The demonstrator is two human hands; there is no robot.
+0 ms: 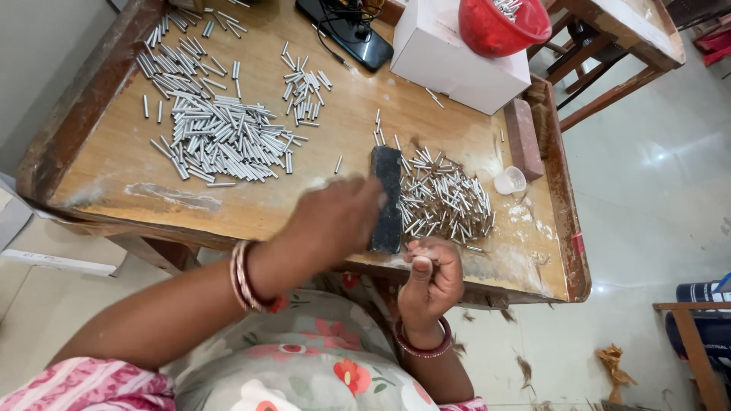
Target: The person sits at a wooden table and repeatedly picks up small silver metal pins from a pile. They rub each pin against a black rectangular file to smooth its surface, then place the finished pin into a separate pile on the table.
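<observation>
Floral lap lower centre, right hand (430, 278) pinching small metal tube (424, 260), blurred left hand (335, 217) grip unclear, beside black block (387, 199), worn wooden table (106, 171), pale tiled floor (647, 175), silvery tubes (442, 199) heaped mid-frame

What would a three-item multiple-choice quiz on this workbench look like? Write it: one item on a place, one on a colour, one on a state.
1. Where does the red bowl sit?
A. on the white box
B. on the floor
C. on the dark block

2. What colour are the small tubes heaped on the wooden table?
A. gold
B. silver
C. blue

3. How is the right hand?
A. flat and open
B. pinching a small piece, thumb up
C. gripping the bowl

Answers: 1 A, the bowl rests on the box top. 2 B, they shine silver grey. 3 B, fingers curl around a piece.
</observation>
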